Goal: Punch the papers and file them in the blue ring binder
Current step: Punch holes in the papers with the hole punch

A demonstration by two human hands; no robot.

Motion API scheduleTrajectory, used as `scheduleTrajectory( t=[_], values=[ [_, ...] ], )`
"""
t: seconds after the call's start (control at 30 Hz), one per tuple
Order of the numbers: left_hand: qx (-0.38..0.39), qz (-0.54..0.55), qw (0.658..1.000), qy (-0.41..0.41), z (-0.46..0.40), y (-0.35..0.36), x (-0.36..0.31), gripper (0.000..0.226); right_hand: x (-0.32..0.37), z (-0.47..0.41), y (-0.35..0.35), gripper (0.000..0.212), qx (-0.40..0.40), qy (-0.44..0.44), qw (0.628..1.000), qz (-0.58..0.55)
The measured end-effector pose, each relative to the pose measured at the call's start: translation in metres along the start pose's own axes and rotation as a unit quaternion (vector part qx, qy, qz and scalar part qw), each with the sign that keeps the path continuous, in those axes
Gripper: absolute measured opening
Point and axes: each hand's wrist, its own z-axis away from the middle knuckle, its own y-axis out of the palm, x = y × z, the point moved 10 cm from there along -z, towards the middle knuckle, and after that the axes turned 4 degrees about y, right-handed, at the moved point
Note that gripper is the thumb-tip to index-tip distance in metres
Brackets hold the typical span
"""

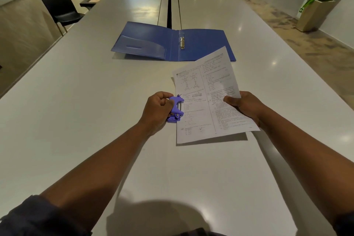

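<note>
Head view: left hand (158, 110), fingers curled tight around a small purple hole punch (176, 109), knuckles up, thumb tucked near the top of the tool. Punch sits at the left edge of the printed papers (208, 99), about halfway along that edge, its mouth over the margin (whether the edge is fully seated in the slot, cannot tell). Right hand (244, 106) pinches the opposite edge, thumb on top of the sheet, other fingers hidden beneath; that side is lifted off the table (95, 92), shadow below. Beyond the papers, the blue ring binder (153, 42) lies open flat, metal rings (182, 41) at the spine; the papers' far corner overlaps its right cover. Black chair (59, 9) far left, potted plant (321, 0) far right.
</note>
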Motion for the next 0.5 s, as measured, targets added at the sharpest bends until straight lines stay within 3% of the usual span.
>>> scheduleTrajectory(
  t=[0.33,0.5],
  values=[
    [0.002,0.003,1.000,0.004,0.0000,-0.0006,-0.0017,0.016,0.0000,0.0088,0.0061,0.010,-0.011,-0.022,1.000,0.003],
    [0.005,0.010,1.000,-0.003,-0.0009,-0.0004,0.0007,0.015,0.0019,0.0098,0.0096,0.016,-0.009,-0.028,1.000,0.007]
  ],
)
